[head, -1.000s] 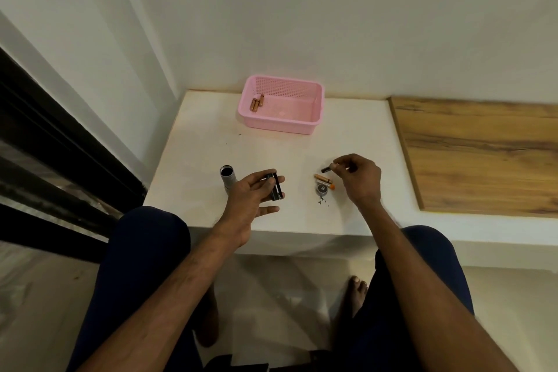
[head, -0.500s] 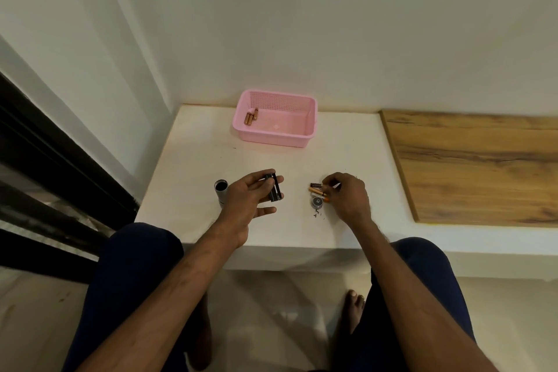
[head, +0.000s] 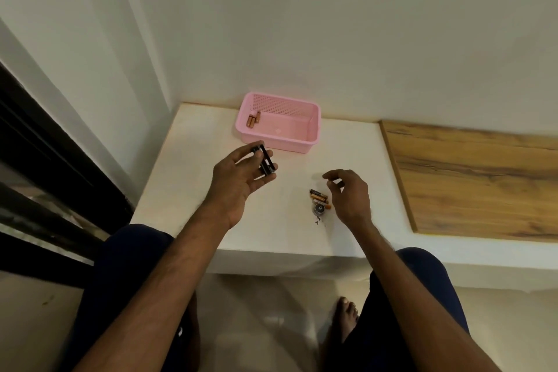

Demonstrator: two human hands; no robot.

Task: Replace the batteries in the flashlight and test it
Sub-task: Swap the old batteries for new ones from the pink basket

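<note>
- Left hand (head: 238,178) fingers grip the holder (head: 265,161); right hand (head: 350,192) fingers curl loosely, empty.
- Batteries (head: 318,196) lie on the table (head: 187,178) just left of the right hand, the nearer hand; long axes run left-right.

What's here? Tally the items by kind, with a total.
Pink plastic basket: 1
Copper-coloured batteries inside it: 2
Black battery holder, left hand: 1
Loose black-and-orange batteries: at least 2
Round metal cap: 1
Total: at least 7
</note>
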